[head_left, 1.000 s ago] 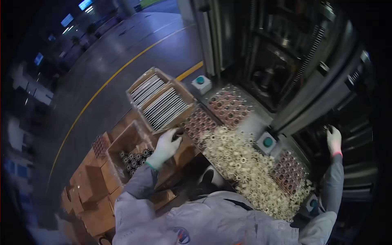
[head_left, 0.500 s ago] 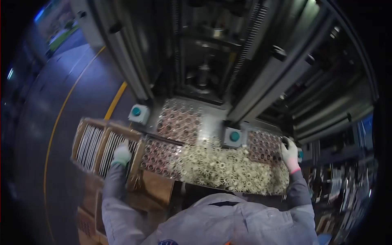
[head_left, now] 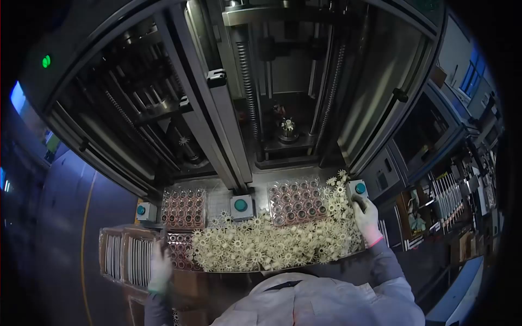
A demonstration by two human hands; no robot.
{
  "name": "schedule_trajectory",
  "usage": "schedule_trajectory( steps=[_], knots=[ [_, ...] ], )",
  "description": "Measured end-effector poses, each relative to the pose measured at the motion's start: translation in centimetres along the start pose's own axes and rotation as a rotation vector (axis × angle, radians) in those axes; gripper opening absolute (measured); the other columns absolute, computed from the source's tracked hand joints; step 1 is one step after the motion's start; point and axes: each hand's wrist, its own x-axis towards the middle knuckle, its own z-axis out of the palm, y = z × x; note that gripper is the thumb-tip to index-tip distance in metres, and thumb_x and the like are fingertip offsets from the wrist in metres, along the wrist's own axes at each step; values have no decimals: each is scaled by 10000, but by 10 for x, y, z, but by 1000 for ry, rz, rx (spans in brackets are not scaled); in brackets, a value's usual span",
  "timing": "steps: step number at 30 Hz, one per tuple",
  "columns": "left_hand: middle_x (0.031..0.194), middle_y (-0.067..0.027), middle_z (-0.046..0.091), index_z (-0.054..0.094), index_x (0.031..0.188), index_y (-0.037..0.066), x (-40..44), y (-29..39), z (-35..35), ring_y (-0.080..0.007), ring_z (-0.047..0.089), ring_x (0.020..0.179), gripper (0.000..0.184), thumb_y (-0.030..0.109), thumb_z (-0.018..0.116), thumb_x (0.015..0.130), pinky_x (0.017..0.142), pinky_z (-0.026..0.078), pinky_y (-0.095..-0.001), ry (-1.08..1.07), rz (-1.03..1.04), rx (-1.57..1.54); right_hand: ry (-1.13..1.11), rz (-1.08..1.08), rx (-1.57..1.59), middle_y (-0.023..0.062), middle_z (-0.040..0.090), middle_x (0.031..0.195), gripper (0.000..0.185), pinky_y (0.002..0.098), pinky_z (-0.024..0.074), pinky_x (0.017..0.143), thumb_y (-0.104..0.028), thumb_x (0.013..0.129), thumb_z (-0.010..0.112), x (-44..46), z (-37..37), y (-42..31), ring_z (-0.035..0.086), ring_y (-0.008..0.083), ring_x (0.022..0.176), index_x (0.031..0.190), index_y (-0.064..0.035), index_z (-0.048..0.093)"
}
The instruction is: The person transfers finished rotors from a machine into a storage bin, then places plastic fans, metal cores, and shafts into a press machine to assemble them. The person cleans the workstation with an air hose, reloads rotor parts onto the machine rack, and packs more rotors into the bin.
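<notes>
My right hand [head_left: 367, 220], in a white glove with a pink cuff, is at the right end of the bench, just below a grey box with a green button [head_left: 359, 188]. Its fingers are curled around something dark and small whose kind I cannot make out. My left hand [head_left: 159, 267], also gloved, is smeared by motion beside the right wall of a cardboard box [head_left: 125, 234] holding rows of thin white slats; its fingers are unclear. Between the hands lies a heap of pale toothed plastic wheels [head_left: 272, 244]. Behind it is a clear tray of dark-centred ring parts [head_left: 296, 201].
Another clear tray of ring parts [head_left: 184, 207] lies at the left, with a third tray [head_left: 180, 250] below it. A middle button box [head_left: 241, 206] stands before a machine post. In the right press, a pale wheel [head_left: 288, 126] sits on the fixture.
My view has swung right, bringing the right press fully into sight. My left hand has moved from over the slats to the box's right side. My right hand stays near the right button box.
</notes>
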Motion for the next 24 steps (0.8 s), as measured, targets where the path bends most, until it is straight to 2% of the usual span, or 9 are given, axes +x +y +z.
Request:
schedule_trajectory(
  steps=[1,3,4,7,8,11,16,21,24],
  knots=[
    [1000,-148,639,470,1337,27,6,30,35,-240,656,919,353,154,506,1010,758,522,-423,-96,13,71,10,-20,28,175,705,1013,231,325,518,855,-49,916,586,2,-3,4,689,252,960,1107,41,679],
    [924,-125,616,538,1226,16,8,158,105,-251,633,879,279,197,492,1020,776,503,-373,-263,-277,-676,-37,-18,30,159,706,1019,233,313,516,862,-32,917,581,3,-8,18,683,214,971,1116,48,673],
    [959,-127,645,572,1199,-7,33,166,153,-194,617,872,330,267,518,1023,782,498,-347,-117,213,-313,-67,27,115,121,701,1015,245,284,515,836,-34,924,595,0,-11,18,665,163,935,1147,42,663],
    [743,-13,575,620,981,-25,113,296,215,-106,523,721,360,334,596,991,656,455,-306,-198,218,-527,-138,83,201,74,690,1007,261,248,512,784,-33,932,603,-12,-28,24,634,99,883,1180,33,649],
    [689,-87,585,628,894,-24,151,323,241,-178,539,655,392,361,602,968,631,443,-370,-111,309,-616,-132,154,250,94,695,1010,237,269,512,817,-32,923,605,-19,-35,32,652,135,915,1145,25,664],
    [653,-58,567,617,817,-20,207,418,230,-148,525,619,342,298,628,942,603,427,-349,-38,309,-795,-68,99,106,114,711,1007,204,294,514,850,-34,908,622,-40,-67,34,675,175,955,1094,11,694],
    [761,-72,662,681,962,-41,280,428,285,-138,593,707,267,212,611,913,657,498,-319,212,437,-893,60,467,192,111,722,989,183,294,516,844,-27,907,624,-100,-84,134,680,180,940,1063,15,709],
    [673,-40,606,649,828,-43,289,456,259,-120,484,594,344,298,652,880,555,410,-325,321,375,-799,100,643,234,110,723,993,189,291,515,848,-20,906,620,-123,-97,150,676,172,937,1067,32,705],
    [828,-125,658,651,986,-59,311,458,255,-215,568,730,374,293,653,858,678,466,-379,252,392,-896,85,669,247,110,724,996,192,290,514,851,-15,906,617,-130,-96,155,674,168,935,1069,43,702]
  ],
)
